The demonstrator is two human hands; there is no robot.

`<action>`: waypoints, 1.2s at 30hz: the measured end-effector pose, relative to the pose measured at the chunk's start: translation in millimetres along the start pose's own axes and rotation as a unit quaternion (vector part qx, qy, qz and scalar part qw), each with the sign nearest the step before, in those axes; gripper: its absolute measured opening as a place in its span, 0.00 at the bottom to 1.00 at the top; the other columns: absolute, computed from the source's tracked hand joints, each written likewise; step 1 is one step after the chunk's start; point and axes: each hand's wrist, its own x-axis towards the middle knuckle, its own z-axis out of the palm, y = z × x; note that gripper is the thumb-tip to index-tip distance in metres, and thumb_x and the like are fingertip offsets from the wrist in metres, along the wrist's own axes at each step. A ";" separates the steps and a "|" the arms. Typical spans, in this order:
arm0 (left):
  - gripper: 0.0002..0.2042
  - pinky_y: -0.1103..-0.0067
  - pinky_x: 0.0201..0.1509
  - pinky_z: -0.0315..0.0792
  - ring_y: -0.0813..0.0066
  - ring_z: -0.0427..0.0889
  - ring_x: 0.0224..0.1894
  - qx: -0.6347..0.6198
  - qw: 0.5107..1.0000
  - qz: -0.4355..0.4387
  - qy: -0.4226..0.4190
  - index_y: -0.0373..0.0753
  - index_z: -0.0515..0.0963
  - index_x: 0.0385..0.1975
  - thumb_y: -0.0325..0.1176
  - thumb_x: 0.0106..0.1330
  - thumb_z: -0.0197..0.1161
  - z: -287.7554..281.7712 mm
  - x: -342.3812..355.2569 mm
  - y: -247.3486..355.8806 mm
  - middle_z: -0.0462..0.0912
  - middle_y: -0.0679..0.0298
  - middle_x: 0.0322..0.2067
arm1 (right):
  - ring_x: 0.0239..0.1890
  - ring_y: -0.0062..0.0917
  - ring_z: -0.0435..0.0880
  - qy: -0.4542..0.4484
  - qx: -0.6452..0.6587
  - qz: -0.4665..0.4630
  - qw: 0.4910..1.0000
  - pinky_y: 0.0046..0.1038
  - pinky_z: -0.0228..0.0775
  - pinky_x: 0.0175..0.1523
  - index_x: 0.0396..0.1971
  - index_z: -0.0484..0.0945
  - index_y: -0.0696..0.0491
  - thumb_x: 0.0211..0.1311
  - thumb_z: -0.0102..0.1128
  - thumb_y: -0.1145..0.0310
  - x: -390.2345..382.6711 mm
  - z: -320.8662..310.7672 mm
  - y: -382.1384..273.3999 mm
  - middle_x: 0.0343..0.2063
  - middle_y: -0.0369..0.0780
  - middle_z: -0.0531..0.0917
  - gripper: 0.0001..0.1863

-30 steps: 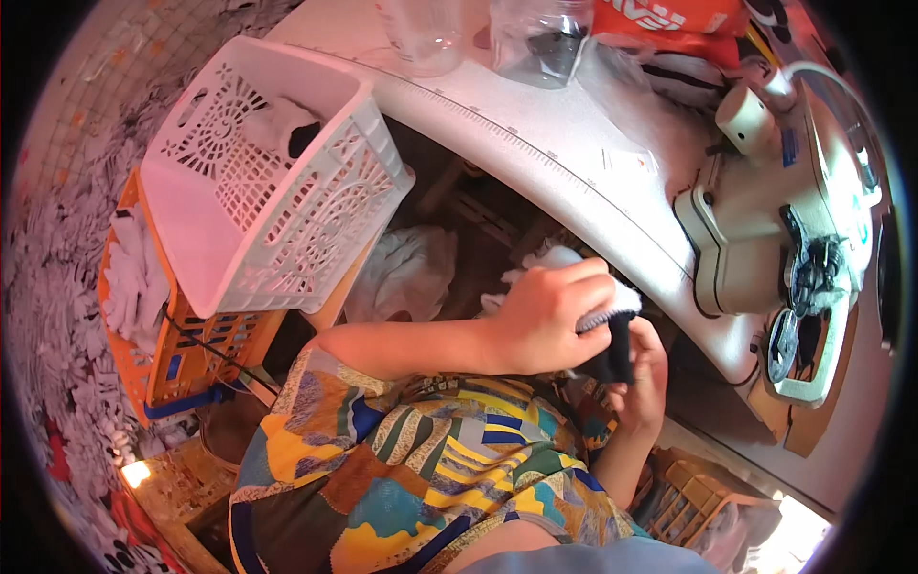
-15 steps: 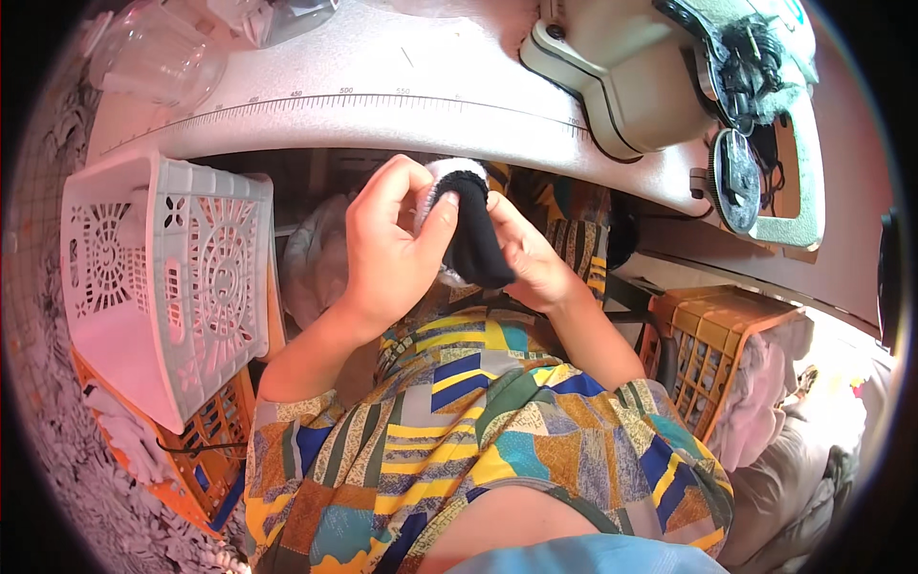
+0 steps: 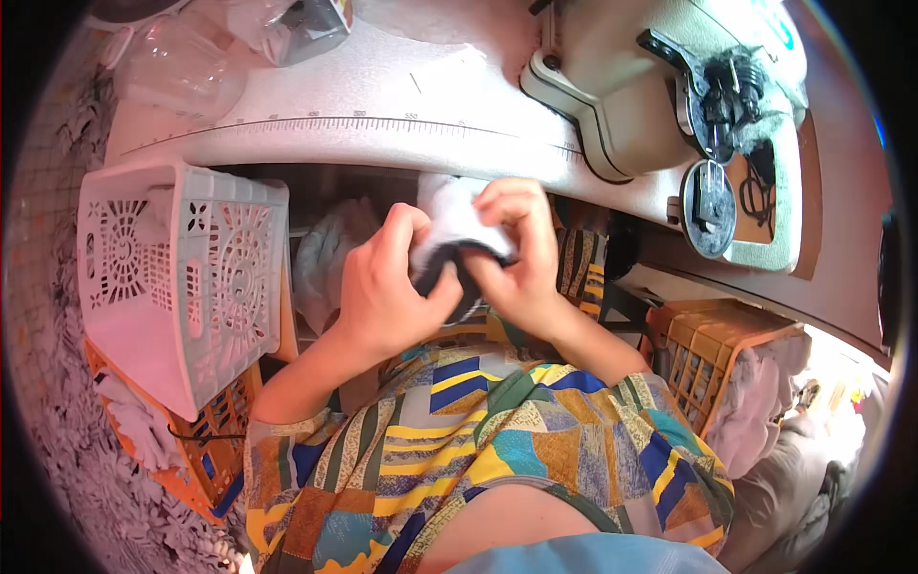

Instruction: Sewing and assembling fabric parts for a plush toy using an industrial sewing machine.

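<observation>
Both hands, left hand (image 3: 387, 301) and right hand (image 3: 516, 253), pinch the white-and-black fabric piece (image 3: 454, 234) below the tabletop (image 3: 363, 124). Judgement: align edges, keep grip taut.

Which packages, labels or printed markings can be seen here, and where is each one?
Shiny plastic package: far left of the table top, crumpled, dark with a red corner.
Clear plastic bag: left of it, transparent, puffy.
Printed ruler scale: along the table's front edge, thin dark curved line with ticks.
Blue label: on the cream sewing machine, small.

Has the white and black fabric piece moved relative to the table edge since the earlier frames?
Yes. The white and black fabric piece rose from below the table edge up against it.
</observation>
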 end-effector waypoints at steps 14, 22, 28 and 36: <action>0.25 0.77 0.55 0.69 0.77 0.74 0.51 -0.547 0.822 -0.159 0.011 0.33 0.68 0.56 0.39 0.62 0.64 -28.2 -55.4 -5.3 0.76 0.62 0.47 | 0.33 0.33 0.81 -0.246 -0.056 -0.256 0.933 0.29 0.74 0.36 0.40 0.80 0.60 0.33 0.63 0.73 24.4 15.9 -64.0 0.37 0.45 0.82 0.25; 0.20 0.71 0.43 0.80 0.66 0.83 0.39 -0.395 0.774 -0.143 0.473 0.30 0.70 0.52 0.28 0.59 0.63 -193.5 -56.7 -41.9 0.81 0.56 0.40 | 0.40 0.35 0.79 -0.286 -0.009 -0.258 0.923 0.29 0.75 0.40 0.43 0.80 0.55 0.37 0.65 0.79 18.7 45.6 -60.8 0.44 0.45 0.79 0.25; 0.14 0.65 0.50 0.78 0.59 0.82 0.46 -0.499 0.661 -0.142 0.542 0.30 0.74 0.46 0.30 0.64 0.54 -355.7 -91.8 -238.9 0.81 0.52 0.45 | 0.40 0.35 0.79 -0.347 -0.055 -0.156 0.923 0.32 0.73 0.42 0.49 0.77 0.54 0.45 0.67 0.78 7.6 40.0 -31.9 0.47 0.44 0.77 0.26; 0.16 0.63 0.55 0.76 0.58 0.81 0.48 -0.487 0.603 -0.270 0.572 0.35 0.75 0.47 0.35 0.62 0.55 -386.8 -109.3 -323.9 0.82 0.55 0.44 | 0.40 0.35 0.79 -0.408 -0.061 0.015 0.911 0.32 0.70 0.48 0.58 0.67 0.56 0.53 0.65 0.74 -15.2 21.3 -15.6 0.45 0.46 0.75 0.30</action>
